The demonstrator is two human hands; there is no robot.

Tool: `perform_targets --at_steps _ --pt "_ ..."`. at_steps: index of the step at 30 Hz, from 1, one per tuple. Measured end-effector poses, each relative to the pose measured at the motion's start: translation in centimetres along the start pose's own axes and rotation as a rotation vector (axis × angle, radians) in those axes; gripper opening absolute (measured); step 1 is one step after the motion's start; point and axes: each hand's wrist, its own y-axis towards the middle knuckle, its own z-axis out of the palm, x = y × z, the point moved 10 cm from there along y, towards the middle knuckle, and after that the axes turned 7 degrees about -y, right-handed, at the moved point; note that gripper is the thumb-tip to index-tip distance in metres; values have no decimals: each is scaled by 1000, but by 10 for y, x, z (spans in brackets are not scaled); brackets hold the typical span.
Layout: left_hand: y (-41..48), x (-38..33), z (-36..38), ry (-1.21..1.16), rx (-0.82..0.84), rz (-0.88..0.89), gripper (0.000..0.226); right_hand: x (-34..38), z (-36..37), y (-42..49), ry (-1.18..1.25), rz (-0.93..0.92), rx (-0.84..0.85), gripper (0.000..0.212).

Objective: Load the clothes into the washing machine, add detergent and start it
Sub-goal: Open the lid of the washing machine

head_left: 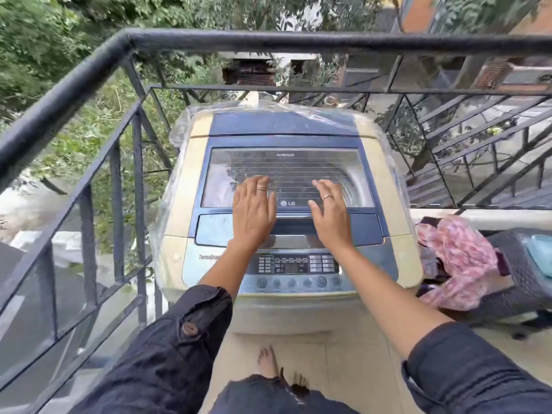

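The fingers (263, 183) of the left hand (254, 210) lie straight and slightly spread, flat on the glass lid (286, 162) of the washing machine (185, 186), and they hold nothing. The right hand (330, 213) lies the same way just beside it, its fingers (327, 189) extended and apart, palm down, gripping nothing. Each hand wears 1 ring. Both palms sit over the lid's near edge, either side of the LG logo (287, 203).

The washing machine is a cream and blue top-loader standing in the corner of a balcony, against the black metal railing (268, 41). Its lid is down. The control panel (298, 265), with its display and row of round buttons, faces the person below the wrists. Clear plastic sheeting (176, 130) wraps the machine's sides and back.

The clothes (460, 258), a pink patterned fabric on top, lie heaped to the right of the machine, draped against a dark plastic thing (519, 264) with a woven texture; whether that is a basket or a chair I cannot tell.

Dark sleeves (167, 339) cover both forearms, and a bare foot (267, 358) stands on the tiled floor before the machine.
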Motion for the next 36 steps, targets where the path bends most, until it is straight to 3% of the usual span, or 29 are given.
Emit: perform_targets --at_steps 6,10,14,22,36 --pt "-31 8 11 91 169 -146 37 -7 0 -22 -101 30 10 21" --pt "-46 6 14 94 221 -151 33 -6 8 -36 -202 -21 50 18" --pt "-56 3 17 79 229 -153 23 -7 12 -47 -300 -31 100 25" --pt "-68 3 25 185 305 -180 29 -10 10 -54 -374 -2 163 31" --pt "-63 1 20 259 345 -251 41 -11 17 -52 -347 85 484 31"
